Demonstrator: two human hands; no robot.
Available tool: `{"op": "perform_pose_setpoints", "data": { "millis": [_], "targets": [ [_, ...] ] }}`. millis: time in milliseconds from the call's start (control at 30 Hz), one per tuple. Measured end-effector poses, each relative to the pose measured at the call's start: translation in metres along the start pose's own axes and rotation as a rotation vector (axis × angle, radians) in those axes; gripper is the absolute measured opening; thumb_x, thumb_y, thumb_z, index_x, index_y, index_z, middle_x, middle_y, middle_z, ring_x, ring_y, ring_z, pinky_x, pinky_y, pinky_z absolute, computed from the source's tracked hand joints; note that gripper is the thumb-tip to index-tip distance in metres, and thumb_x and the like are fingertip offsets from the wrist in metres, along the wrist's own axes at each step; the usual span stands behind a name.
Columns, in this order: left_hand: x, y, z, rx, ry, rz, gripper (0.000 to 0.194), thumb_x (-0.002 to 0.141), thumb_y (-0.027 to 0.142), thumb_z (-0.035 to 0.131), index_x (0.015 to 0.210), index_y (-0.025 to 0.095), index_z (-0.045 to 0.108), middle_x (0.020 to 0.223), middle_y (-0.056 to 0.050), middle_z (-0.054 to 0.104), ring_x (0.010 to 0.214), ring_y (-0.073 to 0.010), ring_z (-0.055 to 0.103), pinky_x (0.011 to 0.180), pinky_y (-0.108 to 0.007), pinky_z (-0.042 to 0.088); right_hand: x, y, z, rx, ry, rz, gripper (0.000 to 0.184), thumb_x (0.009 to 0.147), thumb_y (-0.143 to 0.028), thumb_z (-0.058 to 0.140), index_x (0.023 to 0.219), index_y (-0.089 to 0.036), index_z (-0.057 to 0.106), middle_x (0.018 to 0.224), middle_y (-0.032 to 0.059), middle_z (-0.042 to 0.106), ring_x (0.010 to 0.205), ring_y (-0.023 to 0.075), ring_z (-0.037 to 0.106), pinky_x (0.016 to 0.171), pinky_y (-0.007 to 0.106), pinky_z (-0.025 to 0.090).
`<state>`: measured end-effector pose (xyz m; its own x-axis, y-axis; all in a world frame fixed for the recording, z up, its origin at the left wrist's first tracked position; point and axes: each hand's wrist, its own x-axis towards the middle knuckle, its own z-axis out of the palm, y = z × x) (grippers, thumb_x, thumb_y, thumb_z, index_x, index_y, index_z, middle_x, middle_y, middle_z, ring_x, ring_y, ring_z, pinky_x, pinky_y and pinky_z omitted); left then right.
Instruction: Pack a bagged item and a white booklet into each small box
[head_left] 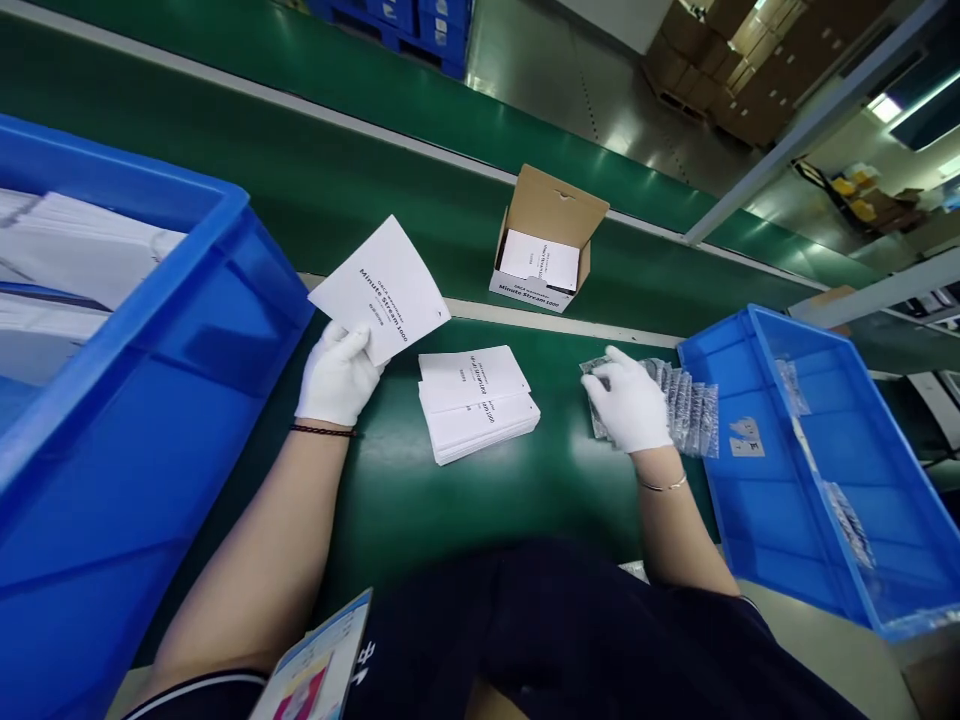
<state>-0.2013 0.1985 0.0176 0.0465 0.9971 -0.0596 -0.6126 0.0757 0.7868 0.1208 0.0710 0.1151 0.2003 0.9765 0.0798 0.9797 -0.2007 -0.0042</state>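
The left hand [341, 372] grips a white booklet [384, 292] over the green desk [480, 510], left of the booklet stack [478, 402]. The right hand [628, 400], fingers curled, touches the row of clear plastic packets [688, 408]; whether its grip is closed, I cannot tell.

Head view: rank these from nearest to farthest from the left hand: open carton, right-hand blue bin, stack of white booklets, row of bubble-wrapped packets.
From the left hand:
1. Stack of white booklets, just to its right
2. Open carton, beyond the stack, lid up
3. Row of bubble-wrapped packets, by the right hand
4. Right-hand blue bin, far right
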Motion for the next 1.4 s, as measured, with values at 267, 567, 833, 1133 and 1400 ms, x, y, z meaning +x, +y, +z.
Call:
{"op": "perform_pose_setpoints", "data": {
  "millis": [267, 567, 833, 1133, 1400],
  "targets": [
    [-0.009, -0.003, 0.01, 0.023, -0.039, -0.004, 0.027, 0.078, 0.021, 0.072, 0.105, 0.024, 0.069, 0.133, -0.003, 0.063, 0.135, -0.0269, 0.049, 0.11, -0.04, 0.049, -0.022, 0.043, 0.033, -0.172, -0.017, 0.176, 0.028, 0.086, -0.042, 0.064, 0.098, -0.016, 0.069, 0.152, 0.0222, 0.04, 0.144, 0.0431, 0.029, 0.111, 0.058, 0.04],
    [-0.009, -0.002, 0.009, 0.032, 0.0, -0.016, 0.034, 0.087, 0.015, 0.063, 0.121, 0.018, 0.06, 0.133, -0.001, 0.063, 0.137, -0.0251, 0.046, 0.113, -0.041, 0.046, -0.013, 0.039, 0.016, 1.344, 0.128, 0.423, 0.039, 0.07, -0.043, 0.074, 0.077, -0.025, 0.04, 0.09, 0.0039, 0.067, 0.082, 0.0244, 0.069, 0.066, 0.037, 0.058],
    [-0.01, 0.002, 0.017, 0.045, 0.008, -0.022, 0.036, 0.089, 0.011, 0.058, 0.125, 0.017, 0.059, 0.14, -0.003, 0.057, 0.139, -0.0256, 0.043, 0.113, -0.037, 0.045, -0.008, 0.001, 0.029, 2.012, -0.454, 0.136, 0.055, 0.066, -0.026, 0.079, 0.118, -0.029, 0.06, 0.107, 0.0, 0.068, 0.089, 0.019, 0.067, 0.069, 0.031, 0.06],
    [-0.007, -0.003, 0.008, 0.085, 0.015, -0.025, 0.048, 0.086, 0.015, 0.063, 0.133, 0.02, 0.056, 0.145, -0.002, 0.053, 0.14, -0.0259, 0.042, 0.116, -0.042, 0.041, 0.004, -0.019, 0.049, 1.987, -0.355, 0.293, 0.045, 0.069, -0.028, 0.083, 0.109, -0.028, 0.063, 0.105, -0.0017, 0.068, 0.095, 0.0164, 0.066, 0.081, 0.027, 0.057],
    [-0.007, -0.004, 0.009, 0.144, -0.009, -0.015, 0.05, 0.091, 0.014, 0.055, 0.14, 0.024, 0.05, 0.148, 0.002, 0.05, 0.141, -0.0226, 0.04, 0.119, -0.046, 0.035, 0.011, 0.004, 0.061, 1.615, -0.325, 0.198, 0.05, 0.066, -0.036, 0.084, 0.109, -0.02, 0.066, 0.115, 0.0055, 0.069, 0.113, 0.0271, 0.061, 0.1, 0.042, 0.05]
  ]
}}
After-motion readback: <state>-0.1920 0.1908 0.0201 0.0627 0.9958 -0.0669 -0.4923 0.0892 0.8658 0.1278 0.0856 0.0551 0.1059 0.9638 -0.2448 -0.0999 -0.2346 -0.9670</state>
